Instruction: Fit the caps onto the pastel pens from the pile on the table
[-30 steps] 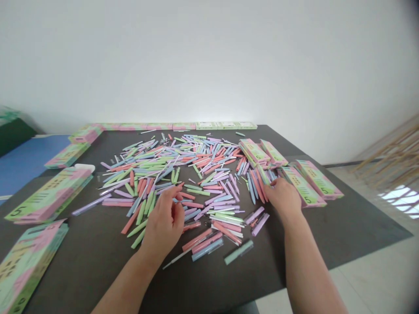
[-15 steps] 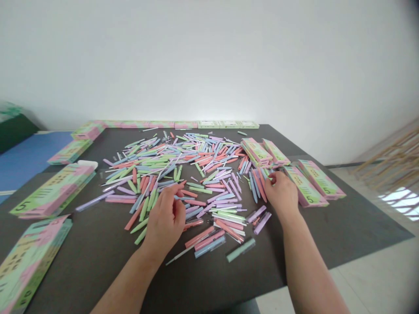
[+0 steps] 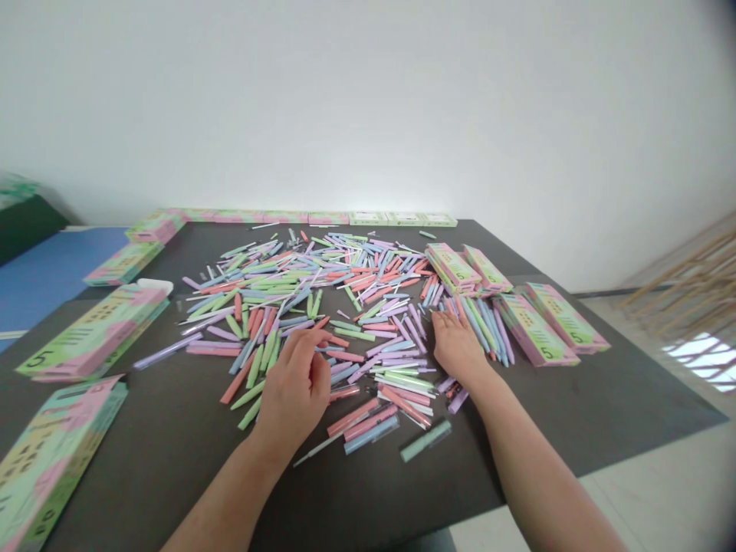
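My left hand (image 3: 296, 379) hovers at the near side of a large heap of pastel pen parts (image 3: 287, 280), with fingers loosely curled and thumb apart. Nothing shows in its grasp. A coral pen barrel (image 3: 323, 323) lies by its fingertips. My right hand (image 3: 457, 346) reaches palm down with fingers stretched out, touching the left side of a row of pen barrels (image 3: 487, 326) in green, blue, purple and coral. Its fingertips partly cover the coral barrels. Purple caps (image 3: 458, 401) lie below the right wrist, and a pale green cap (image 3: 425, 441) rests nearer to me.
Printed pen boxes (image 3: 532, 330) stand at the right of the dark table (image 3: 552, 422). More boxes line the left side, including a large one with an open white flap (image 3: 155, 286). A row of boxes (image 3: 287, 217) runs along the back by the wall.
My right hand has moved left across the row of barrels, uncovering green, blue and purple ones to its right. My left hand has hardly moved.
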`<action>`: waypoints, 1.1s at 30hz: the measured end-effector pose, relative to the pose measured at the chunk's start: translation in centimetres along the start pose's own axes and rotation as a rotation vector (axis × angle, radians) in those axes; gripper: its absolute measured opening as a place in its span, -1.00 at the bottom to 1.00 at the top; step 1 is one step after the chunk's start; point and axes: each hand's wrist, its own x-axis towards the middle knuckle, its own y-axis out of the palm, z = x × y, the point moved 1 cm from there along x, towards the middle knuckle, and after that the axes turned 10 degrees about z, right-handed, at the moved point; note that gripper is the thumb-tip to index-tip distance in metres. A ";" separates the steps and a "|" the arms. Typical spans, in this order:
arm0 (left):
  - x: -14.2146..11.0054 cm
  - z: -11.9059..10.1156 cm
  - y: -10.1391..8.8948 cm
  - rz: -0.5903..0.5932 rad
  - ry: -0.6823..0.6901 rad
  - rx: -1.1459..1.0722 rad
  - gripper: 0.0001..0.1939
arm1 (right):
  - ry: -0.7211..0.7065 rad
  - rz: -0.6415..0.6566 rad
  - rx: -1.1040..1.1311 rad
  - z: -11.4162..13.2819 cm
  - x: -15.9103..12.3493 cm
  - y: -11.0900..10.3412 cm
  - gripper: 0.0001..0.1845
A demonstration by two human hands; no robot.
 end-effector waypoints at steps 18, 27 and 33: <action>-0.1 -0.1 0.0 -0.002 0.032 -0.007 -0.72 | -0.093 0.041 0.009 0.4 0.7 0.0 -0.53; 0.0 0.0 0.0 -0.001 0.039 -0.026 -0.70 | -0.057 -0.012 0.026 0.6 0.5 -0.3 -0.61; 0.1 0.0 -0.2 -0.006 0.004 -0.009 -0.70 | -0.042 -0.029 0.079 1.0 0.8 -0.1 -0.63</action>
